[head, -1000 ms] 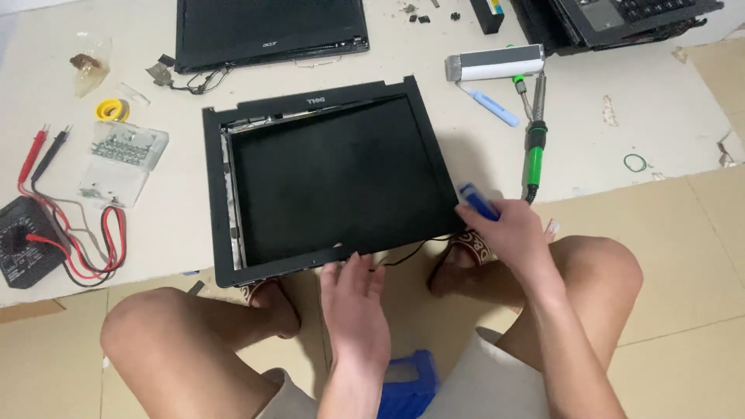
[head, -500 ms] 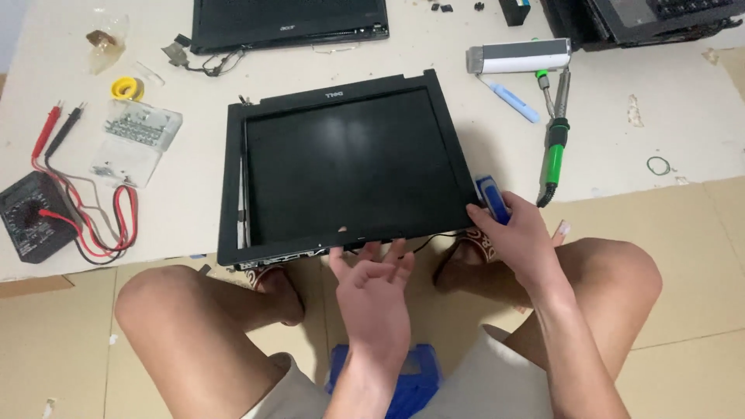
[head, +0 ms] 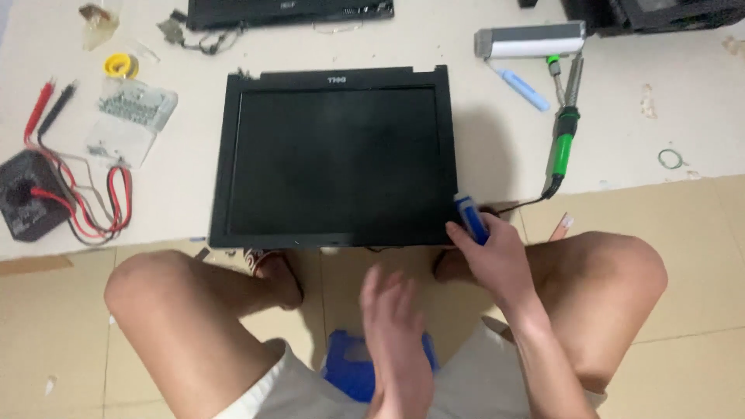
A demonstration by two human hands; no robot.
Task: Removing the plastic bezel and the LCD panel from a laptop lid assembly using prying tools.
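A black laptop screen panel point(head: 334, 159) lies flat on the low white table, its bezel seated all round. My right hand point(head: 493, 260) rests at the panel's near right corner and grips a small blue-handled tool point(head: 470, 219). My left hand point(head: 396, 326) hovers blurred below the panel's near edge, between my knees, fingers apart and holding nothing.
A multimeter point(head: 31, 194) with red leads sits at the left beside a clear screw box point(head: 130, 120) and a yellow tape roll point(head: 118, 66). A green-handled soldering iron point(head: 563, 132), a blue pen-like tool point(head: 524, 89) and a grey-white box point(head: 531, 39) lie right. Another laptop point(head: 287, 9) is behind.
The bezel, lifted and skewed a second ago, now sits flat and square on the panel. My left hand has pulled back from the panel's near edge toward my lap.
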